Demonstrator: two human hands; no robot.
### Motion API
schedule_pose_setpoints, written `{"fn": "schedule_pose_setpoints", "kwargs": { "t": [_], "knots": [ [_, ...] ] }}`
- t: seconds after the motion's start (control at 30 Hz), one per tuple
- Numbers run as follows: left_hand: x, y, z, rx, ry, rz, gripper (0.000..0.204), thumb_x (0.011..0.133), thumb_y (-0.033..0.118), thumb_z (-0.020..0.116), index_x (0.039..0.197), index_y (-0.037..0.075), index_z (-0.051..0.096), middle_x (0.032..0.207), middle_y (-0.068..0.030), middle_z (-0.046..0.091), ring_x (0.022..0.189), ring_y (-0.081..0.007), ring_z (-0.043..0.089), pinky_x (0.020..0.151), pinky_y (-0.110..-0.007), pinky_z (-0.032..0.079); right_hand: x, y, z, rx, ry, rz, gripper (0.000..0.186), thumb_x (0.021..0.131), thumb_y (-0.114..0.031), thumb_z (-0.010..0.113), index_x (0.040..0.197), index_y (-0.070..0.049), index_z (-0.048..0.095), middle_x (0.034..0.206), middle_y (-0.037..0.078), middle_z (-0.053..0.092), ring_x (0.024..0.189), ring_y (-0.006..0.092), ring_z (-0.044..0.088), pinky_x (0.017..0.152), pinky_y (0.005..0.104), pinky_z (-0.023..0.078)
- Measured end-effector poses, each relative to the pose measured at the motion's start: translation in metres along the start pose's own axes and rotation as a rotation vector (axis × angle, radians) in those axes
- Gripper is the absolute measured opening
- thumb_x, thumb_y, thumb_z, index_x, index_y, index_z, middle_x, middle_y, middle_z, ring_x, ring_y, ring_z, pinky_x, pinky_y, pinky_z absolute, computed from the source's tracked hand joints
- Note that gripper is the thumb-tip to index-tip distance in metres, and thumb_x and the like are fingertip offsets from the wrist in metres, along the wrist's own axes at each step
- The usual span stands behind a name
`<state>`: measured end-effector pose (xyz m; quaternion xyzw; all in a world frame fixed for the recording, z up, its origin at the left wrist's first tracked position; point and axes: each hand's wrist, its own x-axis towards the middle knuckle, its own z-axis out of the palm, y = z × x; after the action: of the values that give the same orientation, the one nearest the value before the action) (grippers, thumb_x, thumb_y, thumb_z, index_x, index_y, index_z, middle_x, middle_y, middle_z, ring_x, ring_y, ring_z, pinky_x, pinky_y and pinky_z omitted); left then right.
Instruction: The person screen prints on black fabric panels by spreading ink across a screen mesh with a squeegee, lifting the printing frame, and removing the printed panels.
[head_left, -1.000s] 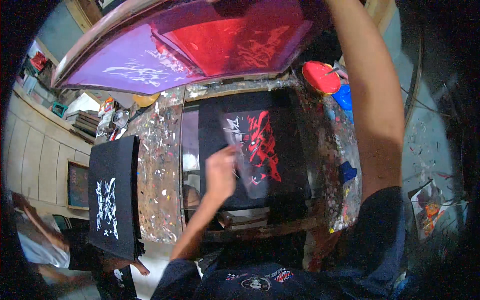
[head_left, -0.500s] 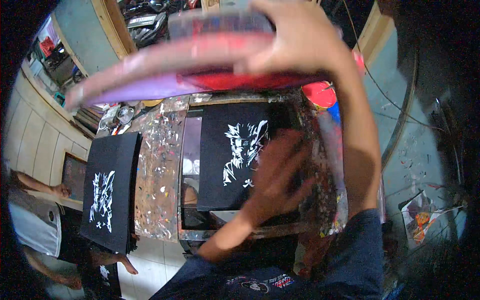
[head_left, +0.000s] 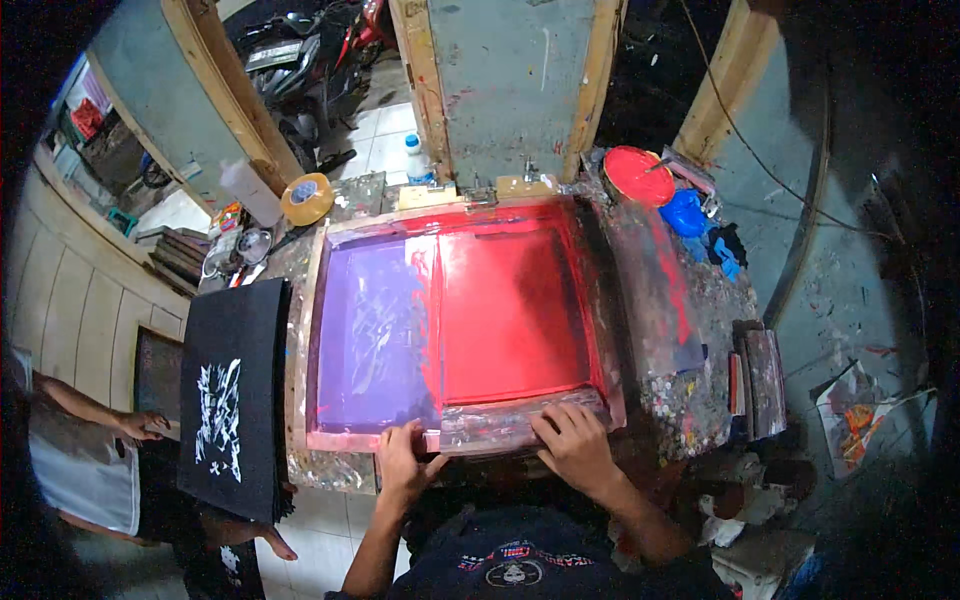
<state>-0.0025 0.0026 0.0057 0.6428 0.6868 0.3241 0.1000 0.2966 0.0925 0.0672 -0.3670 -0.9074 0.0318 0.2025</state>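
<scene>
Both hands on the squeegee at the near edge of the printing screen.

The squeegee [head_left: 520, 425] lies across the near end of the red half of the screen [head_left: 460, 320], which sits flat on the paint-crusted table [head_left: 690, 330]. The right hand [head_left: 578, 445] is clamped over its right part with fingers curled on top; the left hand [head_left: 403, 462] presses with closed fingers at its left end, on the frame's near rail. Red ink covers the mesh beside a purple panel. A red ink tub [head_left: 640, 176] stands at the far right corner, and another person holds a printed black cloth [head_left: 235, 400] to the left. Uneven pressure from the two hands could, I judge, smear the print or leave streaks.
</scene>
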Motion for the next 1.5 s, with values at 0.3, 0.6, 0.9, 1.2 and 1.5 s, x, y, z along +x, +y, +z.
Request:
{"fn": "schedule_pose_setpoints", "kwargs": {
  "t": [0.3, 0.6, 0.9, 1.2, 1.5],
  "knots": [
    [0.003, -0.001, 0.006, 0.076, -0.038, 0.081, 0.076, 0.059, 0.026, 0.096, 0.119, 0.001, 0.058, 0.097, -0.0151, 0.062, 0.09, -0.036, 0.059, 0.08, -0.047, 0.047, 0.08, 0.035, -0.003, -0.041, -0.167, 0.035, 0.039, 0.072, -0.022, 0.081, 0.104, -0.01, 0.061, 0.097, 0.009, 0.062, 0.097, 0.0292, 0.065, 0.08, 0.0459, 0.054],
    [0.005, 0.002, 0.0, 0.061, 0.03, 0.11, 0.069, 0.065, 0.031, 0.095, 0.115, 0.0, 0.06, 0.089, -0.0128, 0.061, 0.083, -0.0338, 0.058, 0.076, -0.045, 0.046, 0.056, 0.021, -0.018, 0.007, -0.213, -0.014, 0.03, 0.076, -0.02, 0.076, 0.102, -0.013, 0.062, 0.092, 0.007, 0.061, 0.09, 0.0279, 0.066, 0.071, 0.044, 0.055],
    [0.014, 0.011, -0.006, 0.04, 0.142, 0.27, 0.063, 0.066, 0.033, 0.095, 0.109, 0.002, 0.061, 0.084, -0.01, 0.056, 0.076, -0.0305, 0.056, 0.072, -0.043, 0.044, 0.168, 0.099, 0.056, -0.123, 0.158, -0.029, 0.028, 0.087, -0.033, 0.074, 0.096, -0.01, 0.06, 0.089, 0.011, 0.059, 0.084, 0.0323, 0.065, 0.066, 0.0463, 0.051],
    [0.0, -0.003, 0.005, 0.041, 0.104, 0.201, 0.062, 0.065, 0.031, 0.094, 0.11, 0.004, 0.061, 0.095, -0.0118, 0.064, 0.086, -0.0343, 0.061, 0.082, -0.047, 0.046, 0.302, 0.191, 0.061, -0.242, 0.152, -0.136, 0.05, 0.081, -0.054, 0.074, 0.101, -0.009, 0.068, 0.088, 0.015, 0.068, 0.085, 0.0378, 0.069, 0.075, 0.0515, 0.052],
    [0.006, 0.0, 0.004, 0.037, 0.086, 0.174, 0.062, 0.065, 0.033, 0.093, 0.11, 0.005, 0.06, 0.086, -0.0086, 0.061, 0.08, -0.0316, 0.059, 0.08, -0.045, 0.046, 0.321, 0.192, 0.071, -0.028, 0.01, -0.122, 0.058, 0.083, -0.062, 0.07, 0.11, -0.011, 0.07, 0.093, 0.017, 0.073, 0.092, 0.0392, 0.071, 0.08, 0.0549, 0.051]
  ]
}}
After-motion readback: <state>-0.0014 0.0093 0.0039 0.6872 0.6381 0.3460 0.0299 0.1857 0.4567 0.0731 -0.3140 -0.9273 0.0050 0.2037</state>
